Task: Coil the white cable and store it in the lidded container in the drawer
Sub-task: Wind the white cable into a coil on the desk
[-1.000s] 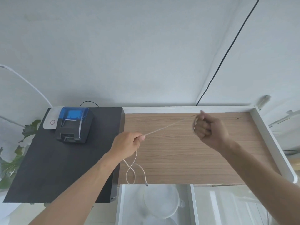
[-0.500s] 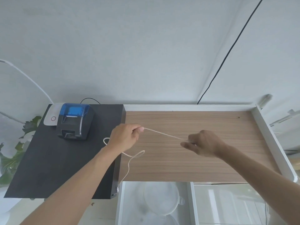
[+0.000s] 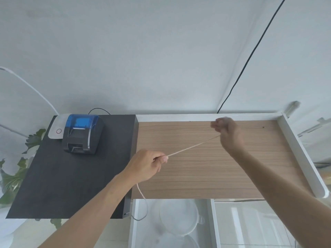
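Observation:
The white cable (image 3: 192,147) runs taut over the wooden desk top (image 3: 206,174) between both hands. My left hand (image 3: 146,164) pinches it near the desk's left edge, and the loose end hangs below that hand, looping down over the open drawer (image 3: 134,222). My right hand (image 3: 226,130) is closed on the cable's other end near the back of the desk. A round translucent lidded container (image 3: 179,217) sits inside the drawer at the bottom of the view.
A black and blue label printer (image 3: 82,134) and a white device (image 3: 57,129) stand on a dark side table (image 3: 53,176) at the left. The desk has white raised rims (image 3: 302,156). A black wire (image 3: 250,54) runs up the wall. Plant leaves (image 3: 14,169) lie far left.
My right hand has moved back and up toward the rear rim, pulling the cable taut. My left hand moved slightly toward me, and the slack loop has dropped over the drawer.

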`<state>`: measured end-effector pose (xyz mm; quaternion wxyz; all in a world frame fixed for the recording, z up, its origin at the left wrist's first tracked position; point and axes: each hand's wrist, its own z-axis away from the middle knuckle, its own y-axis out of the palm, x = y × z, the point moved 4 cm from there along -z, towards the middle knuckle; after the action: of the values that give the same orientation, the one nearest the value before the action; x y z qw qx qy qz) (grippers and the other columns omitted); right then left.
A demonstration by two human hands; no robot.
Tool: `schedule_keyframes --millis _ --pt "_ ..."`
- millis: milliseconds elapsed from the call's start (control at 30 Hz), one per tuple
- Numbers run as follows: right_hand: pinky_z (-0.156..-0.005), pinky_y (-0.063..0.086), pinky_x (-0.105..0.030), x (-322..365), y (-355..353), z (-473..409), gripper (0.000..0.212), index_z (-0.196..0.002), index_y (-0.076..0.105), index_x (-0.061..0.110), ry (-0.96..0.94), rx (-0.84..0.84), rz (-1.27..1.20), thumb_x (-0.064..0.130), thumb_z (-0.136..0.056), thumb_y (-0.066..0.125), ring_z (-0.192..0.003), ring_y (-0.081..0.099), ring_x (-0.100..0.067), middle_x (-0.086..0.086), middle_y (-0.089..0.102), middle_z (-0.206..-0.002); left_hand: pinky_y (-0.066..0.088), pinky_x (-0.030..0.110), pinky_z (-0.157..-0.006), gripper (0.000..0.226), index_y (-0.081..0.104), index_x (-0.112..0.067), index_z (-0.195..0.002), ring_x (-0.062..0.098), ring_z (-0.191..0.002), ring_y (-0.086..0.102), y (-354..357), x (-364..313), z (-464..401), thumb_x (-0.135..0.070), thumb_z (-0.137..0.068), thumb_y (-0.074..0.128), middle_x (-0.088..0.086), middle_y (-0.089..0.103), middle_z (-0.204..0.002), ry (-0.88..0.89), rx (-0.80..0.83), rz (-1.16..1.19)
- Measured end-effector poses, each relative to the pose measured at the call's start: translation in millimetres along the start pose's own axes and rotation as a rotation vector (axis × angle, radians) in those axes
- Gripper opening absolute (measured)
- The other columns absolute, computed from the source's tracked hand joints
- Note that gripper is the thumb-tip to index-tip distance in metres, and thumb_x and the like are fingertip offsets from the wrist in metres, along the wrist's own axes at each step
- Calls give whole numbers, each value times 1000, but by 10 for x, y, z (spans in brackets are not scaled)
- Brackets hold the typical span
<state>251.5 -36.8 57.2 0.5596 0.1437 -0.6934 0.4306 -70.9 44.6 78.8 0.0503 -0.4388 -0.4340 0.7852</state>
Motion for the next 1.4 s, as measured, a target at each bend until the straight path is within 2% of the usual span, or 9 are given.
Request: schedule_keyframes --millis 100,233,467,633,800,933,1067,1267,1400 --pt "-75 57 -40 88 109 281 18 -94 55 30 -421 469 698 19 -105 46 -87 72 -29 3 72 -102 47 21 -58 32 81 -28 -94 -4 -45 58 -227 53 -102 -40 -109 56 -7 74 -64 -45 -114 0" --pt "-62 45 -34 205 79 502 39 -80 59 20 -514 694 904 53 -101 54 -65 61 -25 2 65 -70 47 25 -61 34 81 -29 -94 -8 -49 60 -389 122 -264 -44 -109 54 -11 75 -66 -72 -143 -102" --pt "-40 15 -29 326 -61 426 40 -60 50 17 464 692 -912 22 -98 61 -40 12 -15 6 15 -47 43 25 -57 32 78 -27 -100 -6 -49 58 -184 154 -329 -37 -112 50 -7 74 -70 -97 -103 -38" --pt "-69 60 -22 27 -97 244 26 -113 67 -1 686 -43 -1640 5 -107 43 -76 76 -12 -3 78 -90 56 45 -62 33 74 -26 -91 13 -52 57 7 223 -243 -32 -112 50 -2 71 -66 -76 8 -69" --pt "-85 62 -34 -302 -222 -8 29 -129 57 -5 523 -403 -916 2 -108 39 -107 77 -27 -16 76 -117 52 43 -58 35 72 -29 -84 11 -51 52 20 337 -9 -35 -111 51 7 69 -65 -80 112 -9" --pt "-85 58 -43 -155 -139 73 20 -108 62 18 -208 167 477 8 -101 46 -95 74 -23 3 78 -107 51 27 -56 34 74 -27 -86 4 -47 52 -196 300 15 -34 -111 52 5 69 -63 -76 -2 57" --pt "-65 50 -35 2 -34 421 39 -87 57 24 -475 674 897 59 -102 47 -69 58 -18 12 57 -73 57 33 -63 35 75 -26 -86 11 -52 59 -388 391 -96 -33 -112 52 8 73 -67 -108 -119 56" --pt "-44 26 -29 202 -99 460 44 -57 47 12 433 902 -536 18 -99 56 -40 19 -17 -2 21 -43 50 22 -64 35 76 -23 -89 1 -49 57 -207 462 -179 -34 -112 53 6 75 -69 -171 -119 89" --pt "-59 49 -21 272 -2 521 24 -86 66 6 603 530 -1332 11 -102 49 -47 49 -11 3 51 -55 51 21 -62 34 77 -23 -89 -2 -46 54 18 441 -88 -33 -112 53 1 73 -68 -192 -34 135"
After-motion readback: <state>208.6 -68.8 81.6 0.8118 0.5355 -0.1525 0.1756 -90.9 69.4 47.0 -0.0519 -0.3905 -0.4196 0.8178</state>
